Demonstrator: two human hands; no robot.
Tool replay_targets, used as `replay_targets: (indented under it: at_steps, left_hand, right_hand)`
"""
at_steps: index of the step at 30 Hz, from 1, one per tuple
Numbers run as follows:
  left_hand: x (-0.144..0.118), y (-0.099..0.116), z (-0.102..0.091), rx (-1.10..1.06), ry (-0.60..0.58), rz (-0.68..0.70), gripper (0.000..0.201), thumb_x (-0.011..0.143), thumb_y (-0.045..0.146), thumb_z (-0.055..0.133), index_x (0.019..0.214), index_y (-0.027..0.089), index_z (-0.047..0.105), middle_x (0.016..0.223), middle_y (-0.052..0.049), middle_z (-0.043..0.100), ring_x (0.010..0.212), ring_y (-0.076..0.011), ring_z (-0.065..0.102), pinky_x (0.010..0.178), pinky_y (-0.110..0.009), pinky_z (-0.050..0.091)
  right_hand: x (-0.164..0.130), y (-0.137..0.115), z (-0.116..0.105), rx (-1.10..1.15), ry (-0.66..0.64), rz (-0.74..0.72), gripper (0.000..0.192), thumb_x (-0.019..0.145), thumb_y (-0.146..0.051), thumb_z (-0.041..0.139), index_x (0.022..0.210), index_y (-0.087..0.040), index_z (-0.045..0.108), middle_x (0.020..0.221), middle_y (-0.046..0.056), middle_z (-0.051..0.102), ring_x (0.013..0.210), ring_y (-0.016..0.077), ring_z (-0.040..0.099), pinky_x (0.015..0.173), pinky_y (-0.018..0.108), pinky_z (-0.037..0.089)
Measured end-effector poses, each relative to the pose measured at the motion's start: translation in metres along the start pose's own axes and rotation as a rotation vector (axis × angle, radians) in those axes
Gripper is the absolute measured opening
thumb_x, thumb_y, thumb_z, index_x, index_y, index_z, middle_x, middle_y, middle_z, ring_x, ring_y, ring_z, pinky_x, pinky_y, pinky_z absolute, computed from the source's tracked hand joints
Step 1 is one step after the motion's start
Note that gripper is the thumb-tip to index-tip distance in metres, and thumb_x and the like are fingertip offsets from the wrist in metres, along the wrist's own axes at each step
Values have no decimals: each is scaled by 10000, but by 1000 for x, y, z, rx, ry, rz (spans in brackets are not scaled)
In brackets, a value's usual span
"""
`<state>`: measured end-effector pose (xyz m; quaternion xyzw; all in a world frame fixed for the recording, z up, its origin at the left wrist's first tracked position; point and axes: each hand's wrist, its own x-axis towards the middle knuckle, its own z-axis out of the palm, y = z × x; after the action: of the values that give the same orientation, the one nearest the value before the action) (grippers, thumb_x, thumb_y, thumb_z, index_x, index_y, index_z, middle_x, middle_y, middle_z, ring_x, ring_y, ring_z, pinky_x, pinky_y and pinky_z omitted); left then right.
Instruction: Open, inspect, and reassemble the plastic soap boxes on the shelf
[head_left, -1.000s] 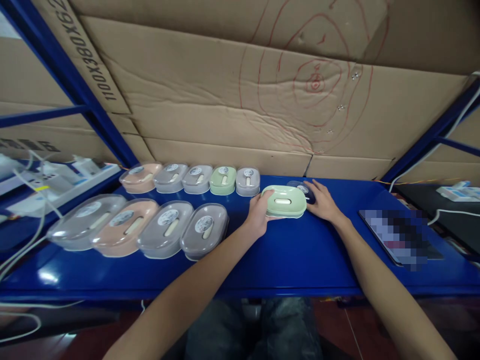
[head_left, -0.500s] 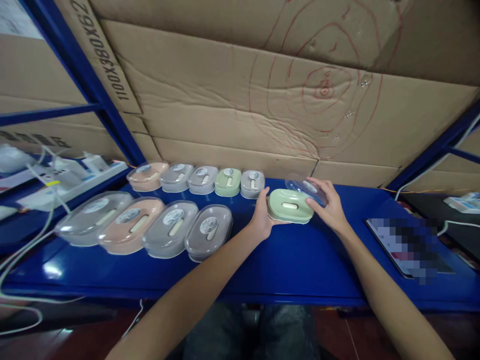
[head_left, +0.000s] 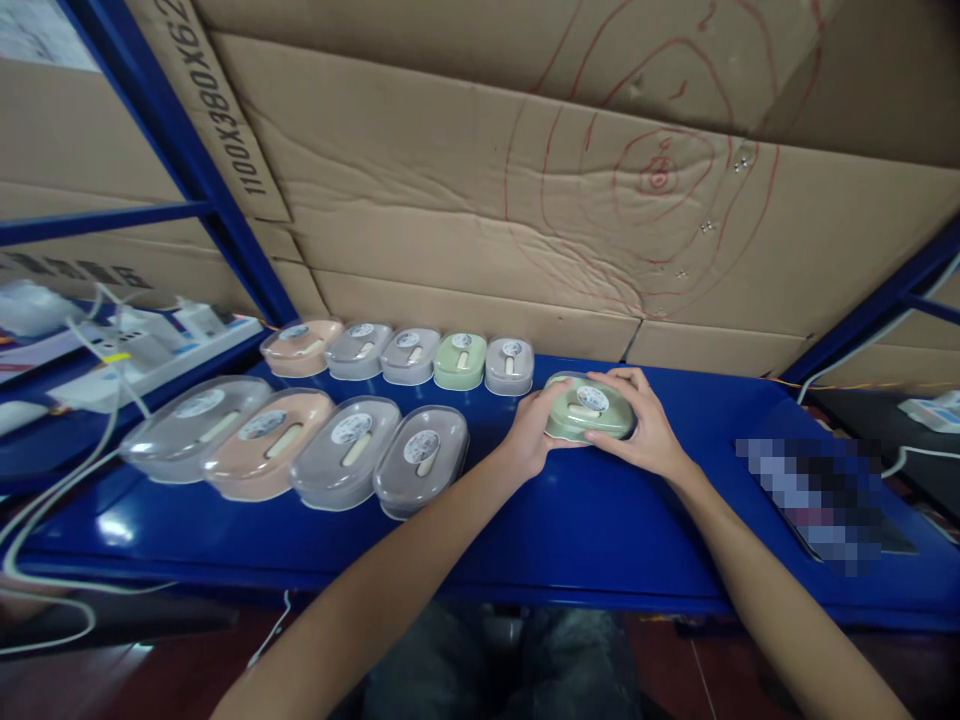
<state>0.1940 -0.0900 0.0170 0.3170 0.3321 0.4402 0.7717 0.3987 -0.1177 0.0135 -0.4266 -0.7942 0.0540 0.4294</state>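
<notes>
**A:** Start nearest. What lies at the front?

**B:** Two bare forearms reach over the front edge of the blue shelf (head_left: 585, 530). At near left sits a row of four lidded boxes (head_left: 345, 452), three grey and one pink, touching side by side. At near right lies a flat tablet (head_left: 825, 495).

**A:** And the hands?

**B:** Both meet on a green box (head_left: 570, 425) standing on the shelf, right of centre, just right of the far row. The left hand (head_left: 529, 435) cups its left end, fingers curled round the wall. The right hand (head_left: 649, 435) wraps the right end, with its fingers lying over the clear lid (head_left: 592, 398).

**A:** Is that lid on?

**B:** It sits on the box and looks level. I can't tell whether its rim has clicked home. I'd judge this as the closing step, with the lid being pressed down while the left hand steadies the base.

**A:** What would the next move need?

**B:** Even pressure round the rim so no corner rides up. Then both hands must let go cleanly, without nudging the grey box just to the left.

**A:** Further back?

**B:** A far row of five smaller-looking boxes (head_left: 409, 356), pink, three grey and one green. At far left are a power strip (head_left: 142, 350) and white cables. Behind everything stands cardboard (head_left: 450, 200) with red rings drawn on it.
</notes>
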Motion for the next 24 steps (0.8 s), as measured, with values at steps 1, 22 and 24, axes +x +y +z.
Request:
replay_targets:
  at_steps: [1,22,24]
  left_hand:
    - [0,-1,-1,7,5,9,433,854,443,825,1195,184,758,1196,-136,794,1081,-337,777,823,-500,701]
    - [-5,-1,5,69,-42,186,552,662,492,985,1018,184,696,971,-64,752,905,-254,754,830,-459,688]
    - [-5,-2,6,72,-9,200,536,694,495,969,1033,186,691,986,-69,752,925,-260,758,832,-459,690]
  right_hand:
    - [0,1,0,41,5,24,787,837,-617,889,1518,-306,646,1371,135,593,1312,357,616,1144,571,520]
    - [2,14,-7,1110,-101,781,551,881,-354,882,1380,-198,706,1117,131,856,889,307,842,676,442,762]
    - [3,14,-7,1115,-98,793,512,890,-347,875,1355,-199,720,1113,130,857,909,311,842,694,447,765]
